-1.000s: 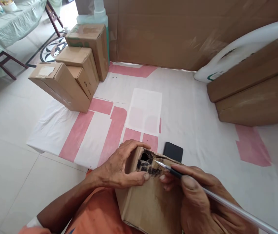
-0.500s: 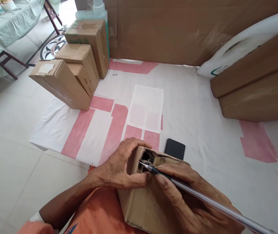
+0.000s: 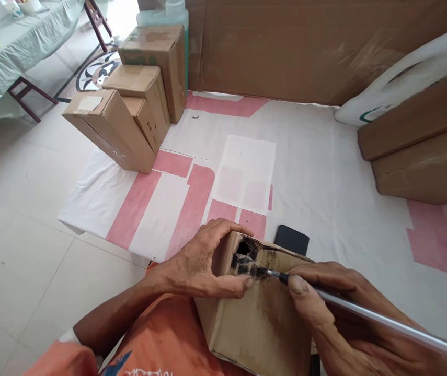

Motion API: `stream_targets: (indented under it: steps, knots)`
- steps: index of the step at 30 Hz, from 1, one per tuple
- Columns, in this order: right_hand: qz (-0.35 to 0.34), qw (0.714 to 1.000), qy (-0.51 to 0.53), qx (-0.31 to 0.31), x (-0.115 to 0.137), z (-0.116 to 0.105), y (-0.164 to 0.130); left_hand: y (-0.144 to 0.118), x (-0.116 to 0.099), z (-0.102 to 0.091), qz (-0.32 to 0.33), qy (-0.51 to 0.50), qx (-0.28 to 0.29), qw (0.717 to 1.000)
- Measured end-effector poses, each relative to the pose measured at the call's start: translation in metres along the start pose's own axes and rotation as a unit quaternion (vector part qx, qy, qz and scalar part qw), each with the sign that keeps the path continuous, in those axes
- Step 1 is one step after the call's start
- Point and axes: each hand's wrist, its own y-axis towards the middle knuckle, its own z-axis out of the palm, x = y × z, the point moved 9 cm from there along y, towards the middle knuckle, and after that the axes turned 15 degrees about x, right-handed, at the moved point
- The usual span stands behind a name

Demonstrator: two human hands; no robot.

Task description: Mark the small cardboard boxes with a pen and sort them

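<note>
A brown cardboard box (image 3: 262,318) leans in my lap against the table edge. Near its upper left corner is a torn dark hole (image 3: 243,249), with black scribbled marks around it. My left hand (image 3: 207,261) grips that corner, thumb on the near face and fingers over the top edge. Pinched in my right hand (image 3: 333,303) is a slim pen (image 3: 348,303) with a clear barrel, black grip and metal tip. The tip touches or nearly touches the cardboard just right of the black marks. Part of the box is hidden behind my right hand.
A black phone-like slab (image 3: 293,239) lies just beyond the box. A white paper sheet (image 3: 244,172) rests on the white and pink tablecloth (image 3: 305,156). Several cardboard boxes (image 3: 121,130) stand at left, larger ones (image 3: 423,151) at right beside a white jug (image 3: 396,83).
The pen tip has moved right, away from the hole, and my right hand has shifted right with it. My left hand keeps its grip on the box. The whole view has shifted slightly.
</note>
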Motion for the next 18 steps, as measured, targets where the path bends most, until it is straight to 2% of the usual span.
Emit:
stream_targets:
  steps: [3, 5, 8, 10, 11, 12, 13, 15, 18]
  knots:
    - [-0.018, 1.0, 0.006, -0.009, 0.006, -0.002, 0.012, -0.001, 0.0, -0.002, -0.004, -0.001, -0.004, 1.0]
    - [-0.041, 0.997, 0.055, -0.029, 0.002, -0.01, 0.028, -0.002, 0.003, -0.003, -0.018, -0.004, -0.005, 1.0]
    - [-0.049, 0.983, 0.161, -0.078, -0.029, -0.026, 0.061, -0.008, 0.01, -0.007, -0.033, -0.019, -0.018, 0.999]
    - [-0.026, 0.985, 0.145, -0.084, -0.06, -0.03, 0.084, -0.014, 0.015, -0.011, -0.037, -0.039, -0.03, 0.998]
    - [0.001, 0.993, 0.098, -0.068, -0.077, -0.026, 0.094, -0.018, 0.019, -0.012, -0.04, -0.05, -0.036, 0.997]
    - [0.043, 0.998, 0.03, -0.023, -0.095, -0.016, 0.102, -0.022, 0.021, -0.014, -0.042, -0.061, -0.042, 0.996]
    - [0.087, 0.993, -0.057, 0.047, -0.112, 0.0, 0.107, -0.025, 0.024, -0.015, -0.046, -0.072, -0.046, 0.995]
    - [0.148, 0.947, -0.224, 0.179, -0.142, 0.035, 0.106, -0.03, 0.029, -0.016, -0.056, -0.089, -0.051, 0.993]
    - [0.197, 0.9, -0.304, 0.24, -0.163, 0.066, 0.093, -0.032, 0.031, -0.016, -0.072, -0.103, -0.05, 0.991]
